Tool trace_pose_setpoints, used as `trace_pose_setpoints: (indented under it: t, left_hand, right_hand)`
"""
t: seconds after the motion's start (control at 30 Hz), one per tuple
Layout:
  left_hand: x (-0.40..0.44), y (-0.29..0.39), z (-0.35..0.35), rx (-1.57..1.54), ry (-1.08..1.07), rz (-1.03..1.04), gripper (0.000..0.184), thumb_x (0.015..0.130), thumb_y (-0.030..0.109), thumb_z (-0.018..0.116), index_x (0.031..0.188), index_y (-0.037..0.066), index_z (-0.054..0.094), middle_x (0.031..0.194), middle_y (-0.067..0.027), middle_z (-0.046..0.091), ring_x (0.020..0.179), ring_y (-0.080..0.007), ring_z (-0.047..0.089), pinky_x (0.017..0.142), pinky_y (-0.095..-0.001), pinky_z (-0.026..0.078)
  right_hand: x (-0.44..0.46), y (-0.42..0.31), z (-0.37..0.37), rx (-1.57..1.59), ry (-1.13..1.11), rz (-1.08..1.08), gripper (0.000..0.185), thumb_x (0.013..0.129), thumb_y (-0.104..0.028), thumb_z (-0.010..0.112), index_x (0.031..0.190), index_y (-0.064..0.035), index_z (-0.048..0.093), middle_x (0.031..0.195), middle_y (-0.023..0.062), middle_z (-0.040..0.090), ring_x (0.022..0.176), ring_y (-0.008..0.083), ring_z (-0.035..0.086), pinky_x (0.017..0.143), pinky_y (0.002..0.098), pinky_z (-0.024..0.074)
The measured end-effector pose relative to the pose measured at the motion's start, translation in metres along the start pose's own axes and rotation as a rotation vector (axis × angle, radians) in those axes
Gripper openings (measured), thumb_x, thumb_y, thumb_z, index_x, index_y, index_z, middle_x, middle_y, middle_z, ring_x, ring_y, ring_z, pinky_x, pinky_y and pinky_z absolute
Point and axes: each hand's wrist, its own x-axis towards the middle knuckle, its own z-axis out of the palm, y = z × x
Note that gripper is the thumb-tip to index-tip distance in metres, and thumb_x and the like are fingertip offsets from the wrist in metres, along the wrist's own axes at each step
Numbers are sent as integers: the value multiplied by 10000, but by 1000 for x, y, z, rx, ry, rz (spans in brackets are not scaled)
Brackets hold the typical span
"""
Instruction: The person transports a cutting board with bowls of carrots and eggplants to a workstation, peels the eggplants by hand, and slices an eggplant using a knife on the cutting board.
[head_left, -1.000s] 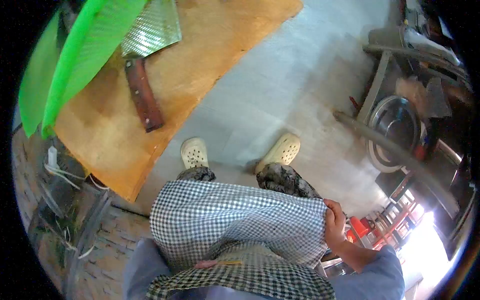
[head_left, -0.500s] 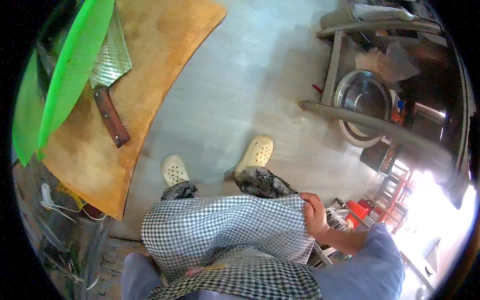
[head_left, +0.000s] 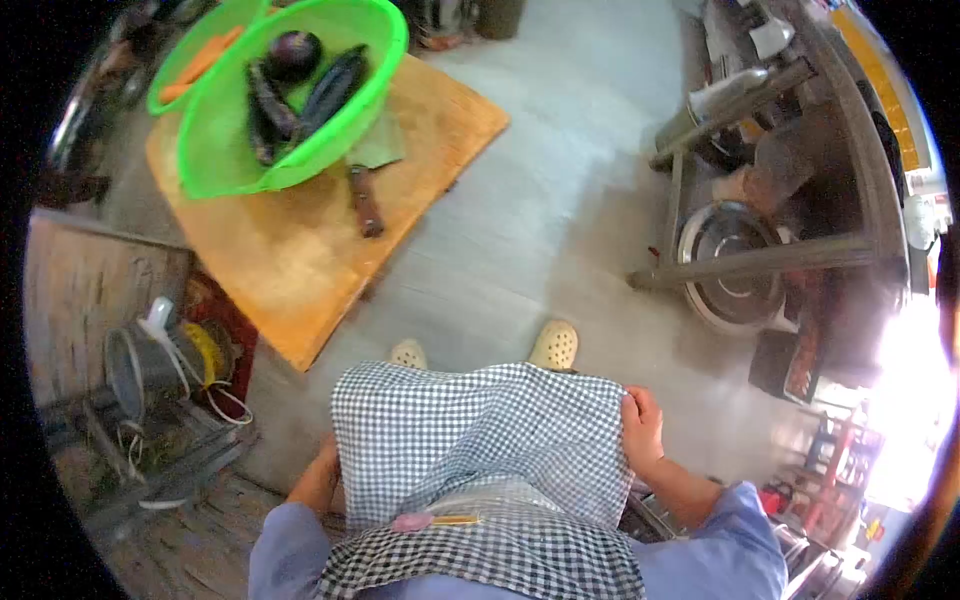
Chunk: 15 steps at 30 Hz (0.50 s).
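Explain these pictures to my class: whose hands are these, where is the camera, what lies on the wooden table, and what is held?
There is no machine here: these are a person's bare hands. Every picture comes from one camera on their head, looking down. The right hand holds the edge of a checked apron; the left hand, at its other edge, is partly hidden. On the wooden table are a green basket of dark purple vegetables and a knife, its blade partly hidden by the basket.
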Motion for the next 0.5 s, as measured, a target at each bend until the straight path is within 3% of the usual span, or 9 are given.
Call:
trace_pose_setpoints:
  t: [0.13, 0.17, 0.23, 0.27, 0.37, 0.47, 0.5]
  left_hand:
    - [-80, 53, 26, -436, -274, 219, 472, 917, 372, 437, 1236, 27, 476, 1171, -124, 567, 999, -224, 563, 916, -327, 411]
    - [-85, 53, 27, -350, -244, 325, 431, 919, 366, 439, 1186, 35, 506, 1112, -103, 585, 966, -207, 566, 877, -323, 426]
    - [-99, 56, 33, -180, -179, 524, 365, 923, 354, 444, 1086, 51, 566, 995, -59, 621, 899, -173, 572, 800, -316, 457]
    - [-116, 59, 41, 33, -77, 649, 246, 880, 232, 539, 997, 19, 576, 924, -46, 599, 852, -117, 524, 759, -284, 431]
    - [-119, 42, 32, 340, 70, 894, 188, 835, 164, 595, 928, 5, 557, 878, -46, 581, 806, -100, 499, 709, -270, 419]
    - [-131, 28, -8, 498, 56, 869, 213, 800, 157, 621, 913, -11, 552, 801, -48, 570, 719, -123, 488, 646, -300, 427]
    - [-127, 18, -31, 579, 31, 836, 216, 795, 162, 626, 908, -9, 557, 774, -43, 565, 700, -126, 485, 635, -306, 428]
  right_hand:
    - [-21, 8, 7, 262, 35, 54, 157, 835, -81, 508, 948, 5, 575, 892, 125, 575, 848, 233, 547, 784, 308, 430]
    - [-29, 11, 7, 346, 43, 100, 149, 830, -77, 515, 936, 8, 576, 886, 118, 575, 841, 224, 545, 779, 303, 429]
    - [-37, 24, 12, 403, 95, -21, 144, 822, -78, 530, 919, 18, 577, 888, 104, 574, 846, 204, 539, 773, 299, 428]
    - [-40, 29, 15, 433, 121, -87, 143, 818, -79, 538, 911, 23, 577, 888, 97, 574, 849, 194, 537, 770, 298, 427]
    - [-62, 10, 2, 100, 164, -294, 133, 818, -84, 545, 900, 15, 582, 856, 87, 584, 813, 187, 540, 730, 305, 432]
    - [-82, -4, -11, 287, -122, -191, 136, 824, -110, 553, 893, 3, 585, 801, 99, 590, 733, 202, 542, 672, 317, 438]
    - [-91, -4, -12, 194, -270, -271, 144, 830, -124, 551, 890, 2, 584, 785, 104, 589, 720, 205, 545, 661, 320, 440]
